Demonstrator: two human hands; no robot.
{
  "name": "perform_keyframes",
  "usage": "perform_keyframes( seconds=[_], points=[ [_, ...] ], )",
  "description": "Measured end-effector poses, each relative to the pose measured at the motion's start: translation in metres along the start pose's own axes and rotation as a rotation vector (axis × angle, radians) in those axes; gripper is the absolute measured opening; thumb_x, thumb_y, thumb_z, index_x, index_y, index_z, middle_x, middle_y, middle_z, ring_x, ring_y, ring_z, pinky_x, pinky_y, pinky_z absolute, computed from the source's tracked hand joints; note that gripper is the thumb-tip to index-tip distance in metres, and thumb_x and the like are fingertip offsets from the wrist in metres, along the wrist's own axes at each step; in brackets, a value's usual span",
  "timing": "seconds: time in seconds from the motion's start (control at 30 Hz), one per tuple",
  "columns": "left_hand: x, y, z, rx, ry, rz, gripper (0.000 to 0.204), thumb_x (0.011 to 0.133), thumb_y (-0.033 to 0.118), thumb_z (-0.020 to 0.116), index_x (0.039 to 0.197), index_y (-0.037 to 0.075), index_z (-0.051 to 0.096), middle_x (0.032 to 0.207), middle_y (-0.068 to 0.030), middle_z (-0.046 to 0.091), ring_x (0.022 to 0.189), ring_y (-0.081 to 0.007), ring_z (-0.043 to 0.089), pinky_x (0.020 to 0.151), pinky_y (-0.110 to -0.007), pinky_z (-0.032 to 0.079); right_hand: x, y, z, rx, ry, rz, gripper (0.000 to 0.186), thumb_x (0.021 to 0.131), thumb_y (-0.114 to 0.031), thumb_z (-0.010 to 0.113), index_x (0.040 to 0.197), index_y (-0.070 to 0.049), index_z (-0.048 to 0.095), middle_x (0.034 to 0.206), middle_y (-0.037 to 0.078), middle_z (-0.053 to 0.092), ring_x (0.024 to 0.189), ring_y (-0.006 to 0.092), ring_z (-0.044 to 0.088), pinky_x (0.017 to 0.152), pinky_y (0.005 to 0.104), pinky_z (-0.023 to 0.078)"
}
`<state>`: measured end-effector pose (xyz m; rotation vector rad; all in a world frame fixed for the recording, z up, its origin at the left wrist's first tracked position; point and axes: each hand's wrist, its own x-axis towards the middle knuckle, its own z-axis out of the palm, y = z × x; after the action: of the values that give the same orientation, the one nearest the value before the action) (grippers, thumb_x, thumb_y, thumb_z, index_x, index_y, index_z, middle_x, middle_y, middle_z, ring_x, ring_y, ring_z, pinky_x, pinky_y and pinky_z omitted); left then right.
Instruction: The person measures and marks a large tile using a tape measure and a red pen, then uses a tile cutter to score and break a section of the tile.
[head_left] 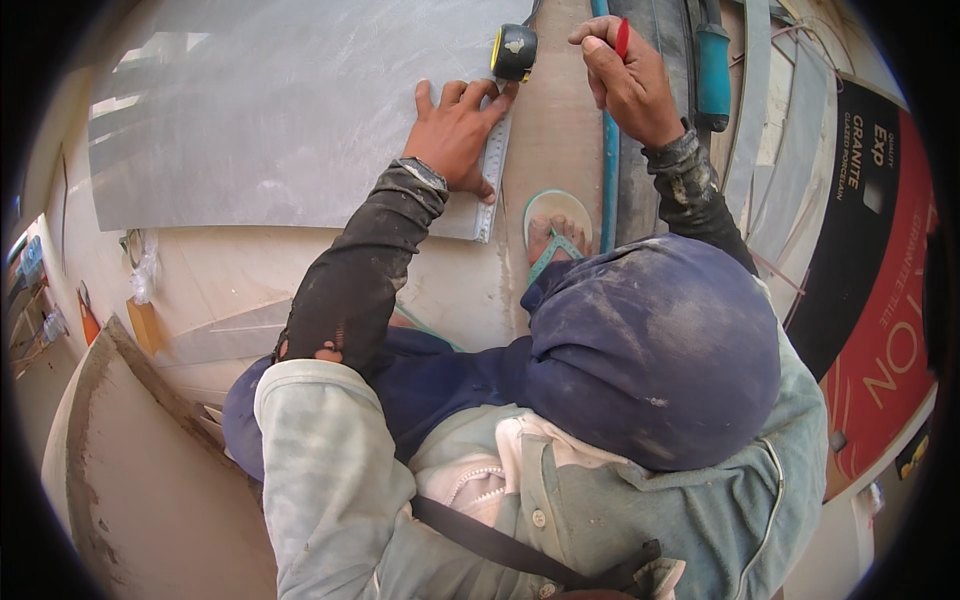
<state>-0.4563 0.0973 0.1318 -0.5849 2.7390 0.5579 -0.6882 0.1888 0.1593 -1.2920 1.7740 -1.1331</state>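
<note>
My left hand (452,135) rests with spread fingers on the right edge of a large grey tile (250,120), pressing on a silver measuring strip (490,190). A black-and-yellow tape measure case (514,52) lies just beyond my fingertips at the top of that edge. My right hand (630,85), raised to the right of the tape case, is closed around a red pencil or marker (622,38). My sandalled foot (555,225) shows beside the tile.
A teal-handled tool (713,80), a blue pipe (608,160) and pale strips (780,170) lie at right, beside a black-and-red carton (870,280). At left are an orange-handled tool (88,322), a wooden block (146,327) and a curved board with crusted edges (150,470).
</note>
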Motion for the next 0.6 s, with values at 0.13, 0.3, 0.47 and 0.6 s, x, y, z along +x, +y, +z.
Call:
perform_keyframes(
  seconds=[0.13, 0.3, 0.47, 0.6],
  points=[
    [-0.006, -0.007, 0.010, 0.005, 0.033, -0.012, 0.142, 0.036, 0.042, 0.099, 0.157, 0.025, 0.028, 0.152, -0.0059, 0.038, 0.141, -0.0332, 0.034, 0.112, -0.069, 0.017, -0.044, 0.008, 0.017, -0.191, -0.053, 0.029, 0.024, 0.100, -0.020, 0.053, 0.109, 0.003, 0.054, 0.099, 0.013, 0.064, 0.085, 0.0193, 0.067, 0.074, 0.0313, 0.053],
    [-0.008, -0.009, 0.011, -0.026, 0.042, -0.004, 0.142, 0.035, 0.041, 0.099, 0.157, 0.026, 0.030, 0.156, -0.0074, 0.033, 0.145, -0.0355, 0.027, 0.113, -0.069, 0.014, -0.067, 0.009, 0.013, 0.449, -0.342, 0.372, 0.027, 0.096, -0.009, 0.050, 0.120, 0.005, 0.052, 0.109, 0.016, 0.062, 0.099, 0.0247, 0.067, 0.086, 0.0363, 0.056],
    [-0.009, -0.008, 0.008, -0.028, 0.012, -0.007, 0.142, 0.034, 0.041, 0.100, 0.157, 0.026, 0.031, 0.157, -0.0066, 0.032, 0.147, -0.0351, 0.024, 0.113, -0.070, 0.012, -0.064, 0.010, 0.005, 0.908, -0.518, 0.409, 0.060, 0.084, -0.006, 0.057, 0.141, 0.008, 0.043, 0.116, 0.017, 0.061, 0.110, 0.0271, 0.065, 0.096, 0.0389, 0.055],
    [-0.006, -0.009, 0.012, -0.046, 0.042, 0.010, 0.144, 0.033, 0.040, 0.100, 0.157, 0.028, 0.030, 0.156, -0.0019, 0.033, 0.148, -0.0312, 0.024, 0.111, -0.073, 0.014, -0.063, 0.021, 0.005, 0.998, -0.633, 0.251, 0.081, 0.079, -0.016, 0.065, 0.150, 0.008, 0.035, 0.129, 0.019, 0.056, 0.119, 0.0303, 0.061, 0.102, 0.0398, 0.050]
  ],
)
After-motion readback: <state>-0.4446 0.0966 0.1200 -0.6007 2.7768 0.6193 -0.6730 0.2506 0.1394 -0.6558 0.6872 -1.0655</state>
